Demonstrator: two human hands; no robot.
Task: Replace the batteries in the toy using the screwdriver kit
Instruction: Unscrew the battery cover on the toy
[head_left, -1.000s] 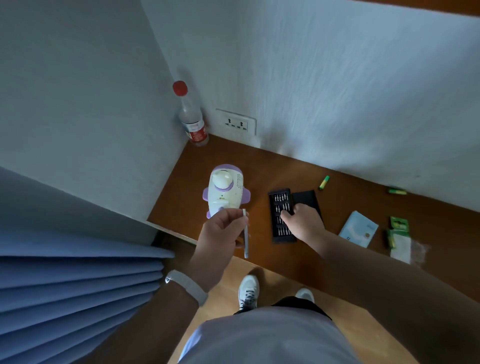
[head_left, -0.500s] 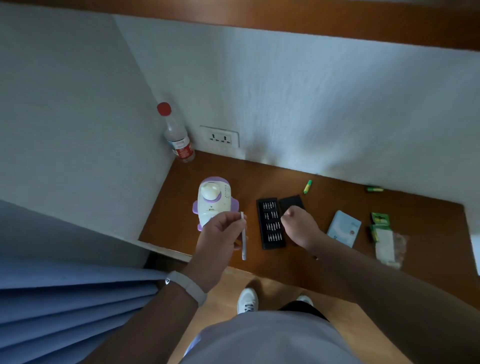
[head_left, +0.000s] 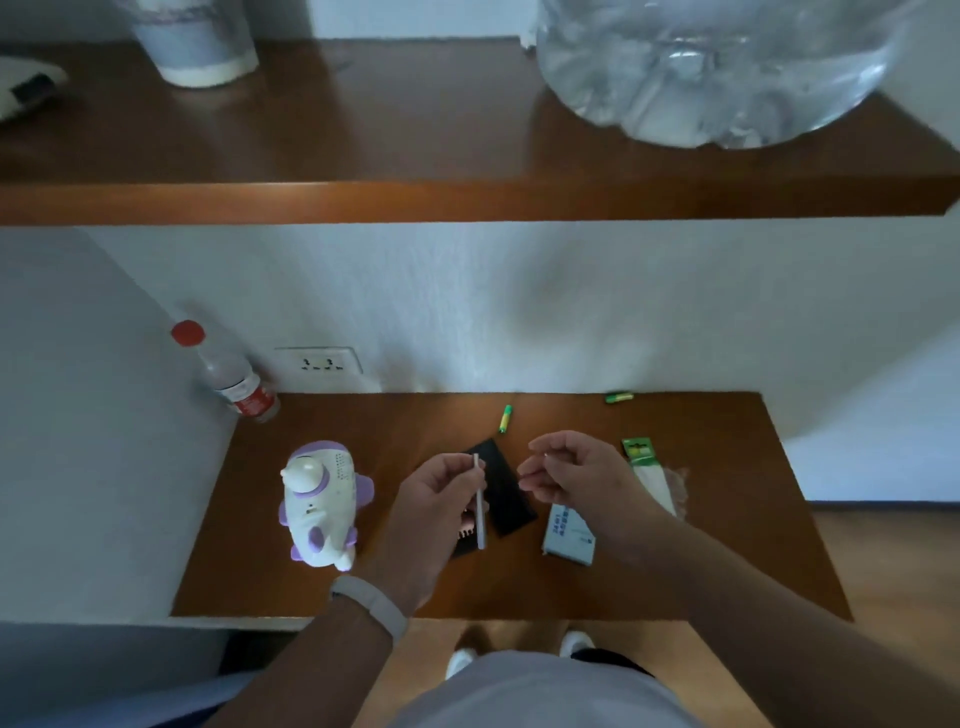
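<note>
Two hands hover over the table (head_left: 675, 571), about midway between its left and right edges. My left hand (head_left: 434, 512) pinches the thin silver screwdriver (head_left: 479, 512) near its top end, and the shaft hangs down over the black bit case (head_left: 511, 499). My right hand (head_left: 576, 475) is raised beside it, fingers curled and thumb close to forefinger. I cannot tell whether a bit sits between them; it would be too small to see.

The toy (head_left: 322, 499), white and purple, stands toward the left edge, apart from both hands. One green battery (head_left: 505, 419) lies near the back edge, a second battery (head_left: 618, 397) lies against the wall, and the battery pack (head_left: 640, 451) is just right of my right hand.

I judge the screwdriver light, stiff and slick, so a fingertip grip high on the handle suits fitting a bit. The toy looks like hollow hard plastic, light and rounded, and likely to skate or tip. I would wrap my palm round its body between the stubby wings and lay it over to reach the battery door.
</note>
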